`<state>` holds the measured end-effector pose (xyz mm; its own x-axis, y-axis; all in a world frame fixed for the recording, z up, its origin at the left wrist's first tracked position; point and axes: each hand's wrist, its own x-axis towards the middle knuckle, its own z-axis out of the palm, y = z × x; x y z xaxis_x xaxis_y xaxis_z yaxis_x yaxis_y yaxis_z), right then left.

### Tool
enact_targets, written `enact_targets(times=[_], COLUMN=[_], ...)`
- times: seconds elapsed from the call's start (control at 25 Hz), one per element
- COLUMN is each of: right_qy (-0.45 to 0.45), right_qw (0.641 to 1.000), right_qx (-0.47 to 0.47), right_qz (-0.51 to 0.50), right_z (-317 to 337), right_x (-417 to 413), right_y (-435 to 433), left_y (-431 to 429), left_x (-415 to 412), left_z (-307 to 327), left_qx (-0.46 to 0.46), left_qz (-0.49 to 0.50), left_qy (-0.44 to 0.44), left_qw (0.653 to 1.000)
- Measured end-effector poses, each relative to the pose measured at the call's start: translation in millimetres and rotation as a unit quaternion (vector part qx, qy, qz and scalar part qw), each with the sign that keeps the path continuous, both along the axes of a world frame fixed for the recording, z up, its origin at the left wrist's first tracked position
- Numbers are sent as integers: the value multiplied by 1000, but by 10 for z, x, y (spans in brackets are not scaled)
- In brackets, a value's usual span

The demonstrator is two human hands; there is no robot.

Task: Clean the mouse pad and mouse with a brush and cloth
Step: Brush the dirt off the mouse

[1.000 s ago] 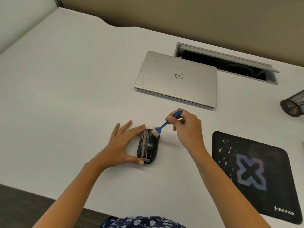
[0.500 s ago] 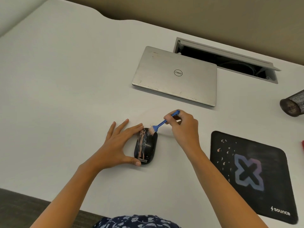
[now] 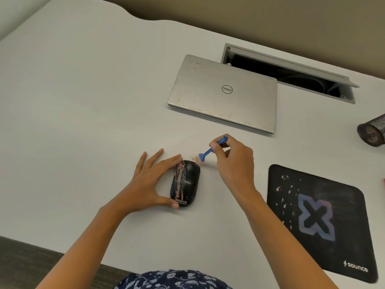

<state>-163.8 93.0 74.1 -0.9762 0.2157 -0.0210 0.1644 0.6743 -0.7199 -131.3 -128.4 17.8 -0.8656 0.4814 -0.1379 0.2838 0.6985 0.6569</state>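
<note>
A closed silver laptop (image 3: 225,92) lies upper middle on my white bench (image 3: 83,101), with an open cable hatch (image 3: 291,74) just behind it. A black mesh cup (image 3: 373,132) lies on its side at the right edge.

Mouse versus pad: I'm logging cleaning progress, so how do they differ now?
The mouse is a small domed oval; the pad is larger, flat and squarish. The left hand holds the mouse while the right hand holds a brush at its far end; the pad lies untouched. The mouse shows pinkish streaks, the pad scattered flecks. Both are black, on the desk.
</note>
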Motion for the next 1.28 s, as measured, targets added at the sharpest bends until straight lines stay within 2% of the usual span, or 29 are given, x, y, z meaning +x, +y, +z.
enact_targets(times=[0.04,0.12,0.2,0.32,0.36,0.56,0.8,1.0,1.08,1.28], right_qy=[17,35,13,-22,-16,8,10,38,27,40], right_qw=[1000,999,997,996,995,999,998,994,990,986], right_qx=[21,-27,-51,83,91,-25,-54,-46,-71,-146], right_qz=[-10,7,51,40,23,23,24,97,115,69], right_z=[-3,22,45,77,96,93,101,190,210,174], right_x=[2,7,22,14,12,77,183,468,635,845], right_y=[-5,-29,-36,31,46,-37,-70,-22,26,56], left_y=[1,-2,-4,0,0,9,33,38,37,30], left_x=[0,2,2,1,2,4,11,23,23,20], left_z=[0,1,2,6,7,5,8,12,7,-18], left_qx=[2,2,-4,-9,-10,-21,-53,-55,-56,-58], left_qz=[0,2,-2,-7,-7,-10,-23,-21,-21,-24], left_qy=[0,-2,-1,1,1,5,16,28,31,36], left_qw=[1000,1000,1000,1000,1000,1000,998,998,998,997])
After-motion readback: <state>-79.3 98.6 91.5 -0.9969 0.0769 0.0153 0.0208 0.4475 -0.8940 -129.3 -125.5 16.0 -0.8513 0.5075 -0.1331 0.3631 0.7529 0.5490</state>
